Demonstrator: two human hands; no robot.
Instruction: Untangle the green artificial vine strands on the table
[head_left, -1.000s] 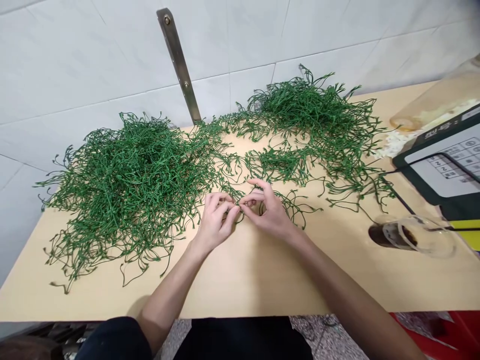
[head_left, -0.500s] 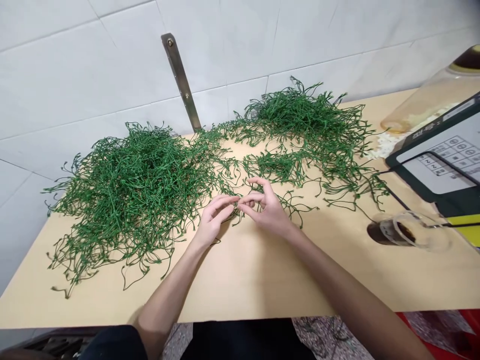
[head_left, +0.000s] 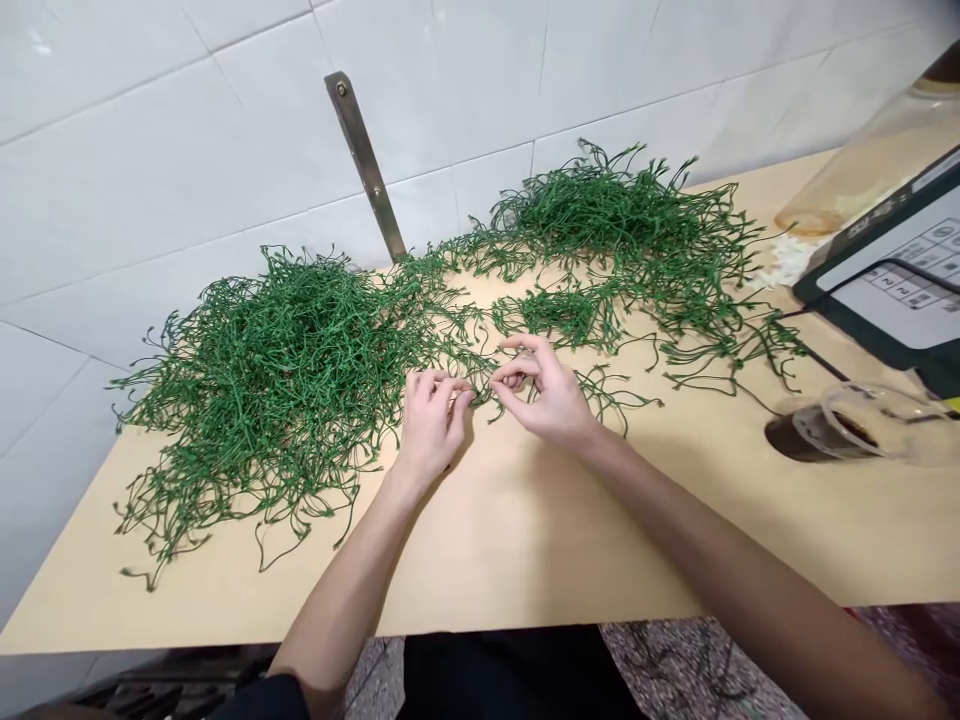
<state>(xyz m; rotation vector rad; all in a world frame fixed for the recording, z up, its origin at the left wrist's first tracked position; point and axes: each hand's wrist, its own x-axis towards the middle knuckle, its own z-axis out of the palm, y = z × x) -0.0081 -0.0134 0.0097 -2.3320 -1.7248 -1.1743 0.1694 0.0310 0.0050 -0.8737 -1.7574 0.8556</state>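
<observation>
Thin green stem-like strands with small branched tips lie in a big tangled heap (head_left: 292,350) at the left and a second heap (head_left: 607,215) at the back right. Between and in front of them is a small loose bunch (head_left: 566,312). At the front edge of the strands my left hand (head_left: 435,415) has its fingers bent and thumb and fingertips close together. A short gap away, my right hand (head_left: 546,393) pinches thumb against fingertips, its index finger raised. Whatever lies in either pinch is too small to make out.
A clear cup of dark drink (head_left: 821,430) is at the right. Behind it are a dark-framed device (head_left: 900,270) with a cable, a large clear jar (head_left: 870,165) and small white pieces (head_left: 784,262). A metal bracket (head_left: 367,165) is fixed to the tiled wall.
My hands have moved apart from touching fingertips. The left has turned more knuckles-up, and the right has lifted slightly. The camera view has shifted a little.
</observation>
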